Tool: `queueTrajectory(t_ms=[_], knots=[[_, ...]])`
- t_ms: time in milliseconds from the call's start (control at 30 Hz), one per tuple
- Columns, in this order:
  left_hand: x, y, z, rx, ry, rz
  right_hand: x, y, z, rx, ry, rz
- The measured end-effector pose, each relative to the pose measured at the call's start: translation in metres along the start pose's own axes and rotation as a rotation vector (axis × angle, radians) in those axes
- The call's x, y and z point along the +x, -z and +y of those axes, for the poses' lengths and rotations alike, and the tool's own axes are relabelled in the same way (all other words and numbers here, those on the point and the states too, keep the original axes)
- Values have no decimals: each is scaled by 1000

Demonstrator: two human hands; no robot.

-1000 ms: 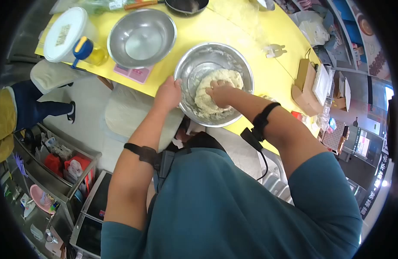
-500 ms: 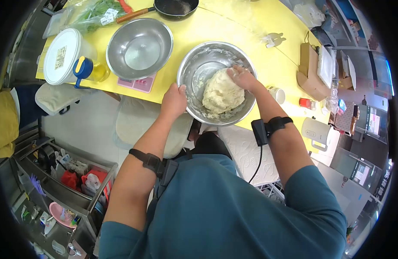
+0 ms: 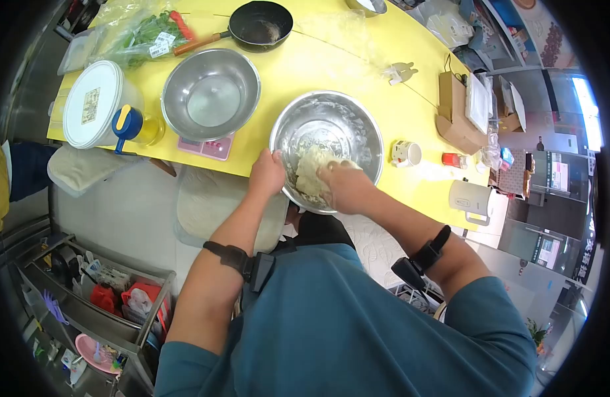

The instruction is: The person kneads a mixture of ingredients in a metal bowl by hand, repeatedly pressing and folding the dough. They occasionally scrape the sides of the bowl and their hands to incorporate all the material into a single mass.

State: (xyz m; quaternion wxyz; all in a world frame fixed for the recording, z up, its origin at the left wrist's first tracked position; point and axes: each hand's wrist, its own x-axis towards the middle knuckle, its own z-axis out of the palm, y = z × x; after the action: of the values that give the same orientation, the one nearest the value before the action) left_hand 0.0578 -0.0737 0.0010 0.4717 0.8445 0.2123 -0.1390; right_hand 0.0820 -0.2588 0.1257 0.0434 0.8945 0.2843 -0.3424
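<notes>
Yellow tabletop (image 3: 410, 109) is bearing a metal bowl (image 3: 358, 129), dough (image 3: 309, 169) sitting toward seven o'clock inside, the right hand (image 3: 346, 188) resting on it, grip unclear, while the left hand (image 3: 268, 173) is clasping the bowl at eight, any slackening under hard pushing perhaps risking a skid.

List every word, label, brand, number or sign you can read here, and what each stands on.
None is readable.
White lid: label too blurred.
Bag of greens: stickers too small.
Pink item: markings too small.
Pale appliance: marking too small.
Dark sign, far right: characters too blurred.
White notices, right: too small.
</notes>
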Motion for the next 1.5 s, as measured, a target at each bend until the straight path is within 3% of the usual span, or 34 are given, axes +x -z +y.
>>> queueTrajectory(t_ms=[167, 267, 367, 433, 467, 500, 533, 567, 600, 633, 667, 700, 767, 800, 900, 1000, 1100, 1167, 1200, 1300, 1333, 1400, 1500], knots=[[5, 5, 3, 10, -31, -35, 16, -39, 5, -160, 86, -119], [3, 2, -3, 38, -24, -56, 55, -62, 16, -217, 28, -68], [0, 8, 7, 24, -36, -82, 99, -49, 27, -150, -33, -188], [8, -2, -8, 30, -82, -42, 119, -46, 43, -82, 77, -322], [26, -21, -39, 113, -151, -149, 132, -64, 53, -88, 152, -356], [15, -7, -18, 89, -113, -147, 124, -56, 51, -84, 125, -343], [31, -34, -48, 217, -231, -106, 117, -49, 49, -97, 135, -343], [26, -24, -38, 276, -295, -147, 118, -65, 59, -64, 146, -271], [20, -16, -26, 140, -190, -157, 110, -63, 63, -50, 183, -218], [24, -27, -37, 146, -243, -76, 113, -68, 68, -86, 197, -211], [30, -32, -44, 157, -237, -132, 107, -64, 72, 5, 202, -181], [26, -24, -36, 94, -132, -123, 108, -67, 82, -8, 318, -135], [2, 6, 9, -39, 116, -141, 92, -39, 86, 31, 351, -204], [-7, 18, 23, -45, 89, -120, 66, 1, 74, 322, 366, -241], [-9, 15, 20, -24, 52, -103, 39, 29, 81, 335, 461, 44], [4, 2, 4, 60, 35, -101, 62, 16, 112, 396, 407, 168], [1, 6, 10, 51, 88, -121, 60, 30, 115, 399, 398, 205], [-7, 14, 17, -7, 184, -141, 64, 26, 119, 705, 336, 109], [-3, 8, 6, 1, 158, -87, 67, 19, 120, 860, 301, 47], [-6, 12, -12, 183, 32, 26, 83, -6, 125, 947, 342, 94], [-13, 15, -8, 178, 21, 45, 90, -16, 127, 777, 373, 178], [-22, 27, 6, 167, -11, 86, 88, -23, 129, 766, 357, 146], [-33, 31, 27, 21, -145, -74, 81, -29, 125, 902, 308, 107]])
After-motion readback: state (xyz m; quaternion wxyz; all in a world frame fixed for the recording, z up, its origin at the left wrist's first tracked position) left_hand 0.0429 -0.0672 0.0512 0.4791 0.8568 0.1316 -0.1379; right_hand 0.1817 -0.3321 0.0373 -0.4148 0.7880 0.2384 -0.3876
